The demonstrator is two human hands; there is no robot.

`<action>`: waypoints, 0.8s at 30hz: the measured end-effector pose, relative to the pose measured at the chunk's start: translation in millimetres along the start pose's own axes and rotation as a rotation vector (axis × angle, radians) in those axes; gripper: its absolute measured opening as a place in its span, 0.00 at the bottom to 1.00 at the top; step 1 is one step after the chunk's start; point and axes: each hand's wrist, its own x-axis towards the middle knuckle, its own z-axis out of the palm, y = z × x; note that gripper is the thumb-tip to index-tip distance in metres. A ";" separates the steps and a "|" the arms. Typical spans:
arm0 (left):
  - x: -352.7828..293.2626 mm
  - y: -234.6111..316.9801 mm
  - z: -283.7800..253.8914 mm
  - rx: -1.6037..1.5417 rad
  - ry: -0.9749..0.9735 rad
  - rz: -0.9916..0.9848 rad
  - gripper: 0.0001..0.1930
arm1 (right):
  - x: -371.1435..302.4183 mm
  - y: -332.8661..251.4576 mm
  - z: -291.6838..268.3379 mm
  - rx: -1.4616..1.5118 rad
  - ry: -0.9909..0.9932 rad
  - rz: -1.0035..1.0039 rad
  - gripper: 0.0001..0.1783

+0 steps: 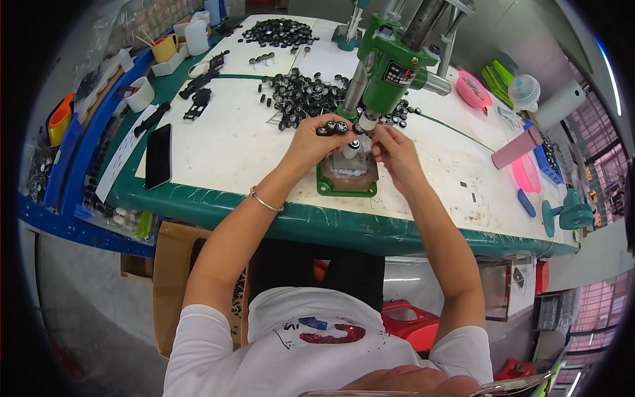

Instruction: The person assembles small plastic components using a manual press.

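Observation:
My left hand (313, 143) is closed around several small black toy wheels (335, 128) with silvery hubs, at the left of a green bench press (385, 83). Another wheel (358, 128) sits right under the press's pale ram tip (368, 120), by my left fingertips. Below it, a white cylindrical holder (351, 149) with a wheel-like piece on top stands on the press's green base (347, 189). My right hand (397, 155) is at the right of the ram, its fingers pinched together. What lies between those fingertips is too small to make out.
Behind the press lies a big heap of black wheels (305, 96), some on axles, with another heap (278, 32) farther back. A phone (158, 156) and black car chassis parts (198, 103) lie at left. Pink basins (473, 90), a pink cup (516, 147) and a small fan (568, 213) are at right.

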 end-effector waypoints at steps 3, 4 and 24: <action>10.3 -3.1 13.8 0.028 -0.027 0.103 0.08 | -0.7 -23.9 -32.7 -0.125 0.102 -0.109 0.16; 15.8 -12.0 15.6 0.041 -0.028 0.191 0.09 | 0.9 -36.9 -42.8 -0.102 0.114 -0.147 0.16; 21.0 -12.7 15.7 0.085 0.042 0.246 0.10 | 113.7 -260.3 -44.2 0.471 -0.571 -0.043 0.13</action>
